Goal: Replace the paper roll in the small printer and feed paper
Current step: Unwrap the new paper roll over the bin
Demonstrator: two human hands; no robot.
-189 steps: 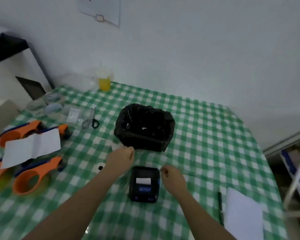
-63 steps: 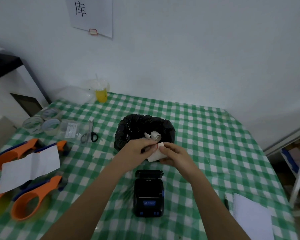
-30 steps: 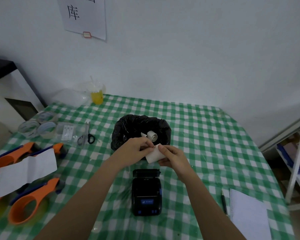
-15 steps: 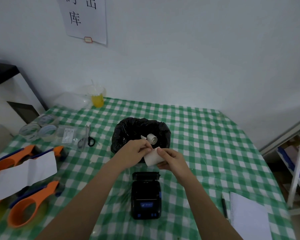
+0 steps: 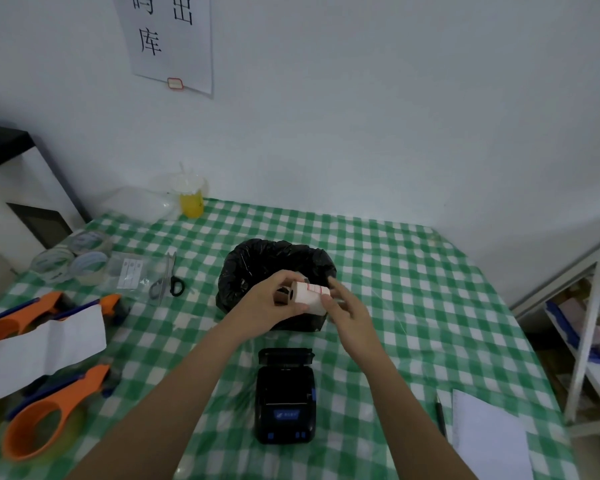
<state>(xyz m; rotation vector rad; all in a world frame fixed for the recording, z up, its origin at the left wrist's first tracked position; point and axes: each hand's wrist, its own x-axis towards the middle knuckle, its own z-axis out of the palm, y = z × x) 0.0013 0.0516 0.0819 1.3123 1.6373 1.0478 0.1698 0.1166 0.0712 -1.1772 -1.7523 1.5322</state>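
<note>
A small black printer (image 5: 285,396) with a blue label lies on the green checked tablecloth, its lid at the far end raised. Above it, in front of the black-lined bin (image 5: 250,261), my left hand (image 5: 269,306) holds a small white paper roll (image 5: 309,295) with red stripes near its right end; the roll lies sideways with its dark core facing left. My right hand (image 5: 347,311) touches the roll's right end with its fingertips, fingers loosely spread.
Orange tape dispensers (image 5: 39,424) and a white sheet (image 5: 42,348) lie at the left. Scissors (image 5: 168,282), tape rolls (image 5: 70,261) and a yellow cup (image 5: 191,199) sit further back. A notepad (image 5: 489,441) and pen (image 5: 440,415) lie at the right. A metal shelf (image 5: 586,341) stands beyond the table's right edge.
The loose paper strip between my hands is gone; the paper now shows as a tight roll held by my left hand, while my right hand has loosened to a fingertip touch.
</note>
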